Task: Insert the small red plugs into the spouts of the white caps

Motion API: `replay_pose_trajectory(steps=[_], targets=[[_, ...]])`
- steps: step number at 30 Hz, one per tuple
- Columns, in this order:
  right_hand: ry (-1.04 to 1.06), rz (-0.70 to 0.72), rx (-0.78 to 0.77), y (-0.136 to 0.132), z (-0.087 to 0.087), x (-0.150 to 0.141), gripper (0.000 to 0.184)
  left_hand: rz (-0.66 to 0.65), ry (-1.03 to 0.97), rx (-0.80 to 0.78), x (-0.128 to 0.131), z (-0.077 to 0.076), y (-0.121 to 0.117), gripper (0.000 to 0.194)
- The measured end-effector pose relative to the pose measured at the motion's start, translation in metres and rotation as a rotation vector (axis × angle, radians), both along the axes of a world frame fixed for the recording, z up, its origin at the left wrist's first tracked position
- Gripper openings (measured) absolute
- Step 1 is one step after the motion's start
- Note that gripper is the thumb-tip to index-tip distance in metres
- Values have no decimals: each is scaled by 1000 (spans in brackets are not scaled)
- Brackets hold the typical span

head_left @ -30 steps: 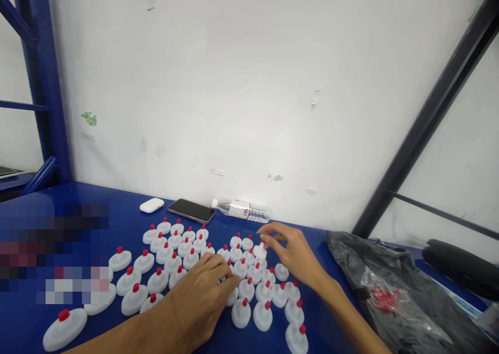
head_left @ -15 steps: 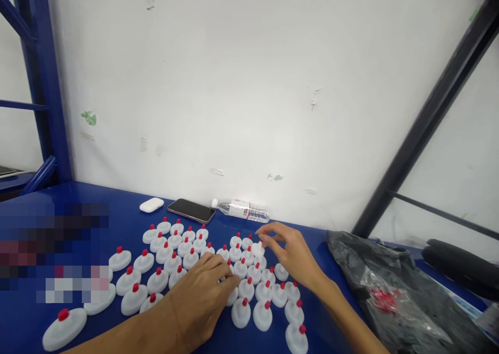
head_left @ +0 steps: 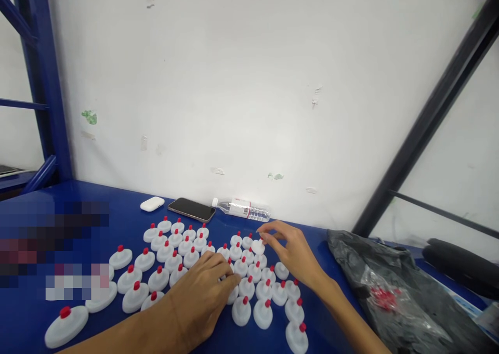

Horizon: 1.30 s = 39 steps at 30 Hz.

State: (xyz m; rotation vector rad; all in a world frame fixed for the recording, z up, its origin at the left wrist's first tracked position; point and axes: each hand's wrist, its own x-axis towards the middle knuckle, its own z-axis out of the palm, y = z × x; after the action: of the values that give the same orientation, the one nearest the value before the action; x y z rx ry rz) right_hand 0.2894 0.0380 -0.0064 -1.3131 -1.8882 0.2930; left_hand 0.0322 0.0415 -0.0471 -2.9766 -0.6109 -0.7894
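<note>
Many white, dome-shaped nozzle caps with red tips stand in loose rows on a blue table. At the far side of the right cluster, my right hand pinches the red tip of one white cap between thumb and fingertips. My left hand lies low among the middle caps, its fingers curled and pressed down with the thumb, and white plastic shows between them. That hand covers most of what it grips. Just under the right hand, one white cap shows no red tip.
Along the wall lie a white case, a phone and a clear water bottle on its side. To the right, a dark plastic bag bears a clear bag of red pieces. A dark post slants behind.
Both hands keep almost the same places and grips. The whole view has shifted very slightly.
</note>
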Motion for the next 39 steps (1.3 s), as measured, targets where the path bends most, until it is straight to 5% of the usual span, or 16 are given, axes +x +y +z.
replay_pose_trajectory(steps=[39], targets=[[-90, 20, 38, -1, 0, -3, 12, 2, 26, -9, -1, 4, -3, 38]])
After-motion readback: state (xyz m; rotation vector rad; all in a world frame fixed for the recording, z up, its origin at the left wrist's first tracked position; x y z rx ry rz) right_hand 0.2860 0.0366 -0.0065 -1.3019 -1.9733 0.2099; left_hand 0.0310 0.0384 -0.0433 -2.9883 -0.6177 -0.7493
